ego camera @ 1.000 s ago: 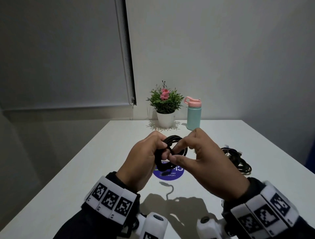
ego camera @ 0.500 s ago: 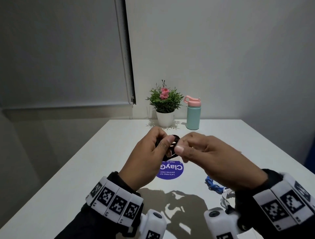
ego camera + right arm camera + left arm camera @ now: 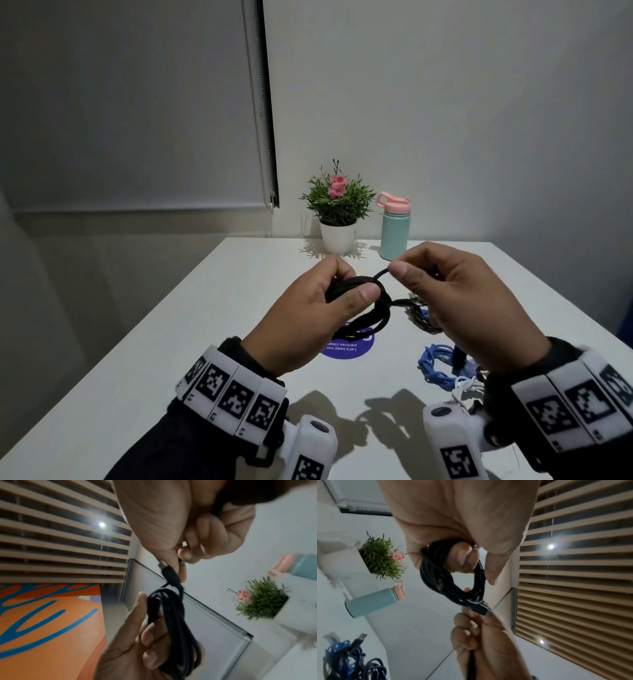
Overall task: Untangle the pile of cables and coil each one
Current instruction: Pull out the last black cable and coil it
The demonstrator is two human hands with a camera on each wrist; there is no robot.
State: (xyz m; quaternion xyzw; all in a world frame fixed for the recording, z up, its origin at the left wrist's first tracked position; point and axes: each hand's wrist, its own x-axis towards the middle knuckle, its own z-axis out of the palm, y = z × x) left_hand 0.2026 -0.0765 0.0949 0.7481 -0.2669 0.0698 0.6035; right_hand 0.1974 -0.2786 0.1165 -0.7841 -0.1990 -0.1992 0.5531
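Black braided cable coil [image 3: 368,310], head view: now spread wider than half a second ago, loops hanging below the left thumb and reaching toward the purple round sticker [image 3: 356,346] on the white table [image 3: 171,342]. Hands drawn further apart since then; right hand [image 3: 469,308] shifted outward and up, with a short black strand stretched from its fingertips to the coil. Left hand [image 3: 308,315] curled round the top of the coil, thumb pressed across the strands. Right thumb and forefinger pinched narrow on the cable's end. More of the remaining cable pile [image 3: 442,366] uncovered than before, blue, dark and white strands lying below and behind the right hand, apart from the held coil. Potted plant [image 3: 337,212] and teal bottle [image 3: 394,229] unmoved, well beyond the fingertips.

Left wrist view: coil [image 3: 453,582] threaded over a curled left finger [image 3: 462,559], thumb closing on the outside of the loops. Black connector plug [image 3: 481,609] at the coil's lower edge, pinched by the right fingers [image 3: 467,631]. Pile [image 3: 347,660] at lower left.

Right wrist view, blurred: plug [image 3: 169,573] gripped between right thumb and fingertip, other fingers curled in. Coil [image 3: 173,628] just below, held against the left fingers [image 3: 150,635].
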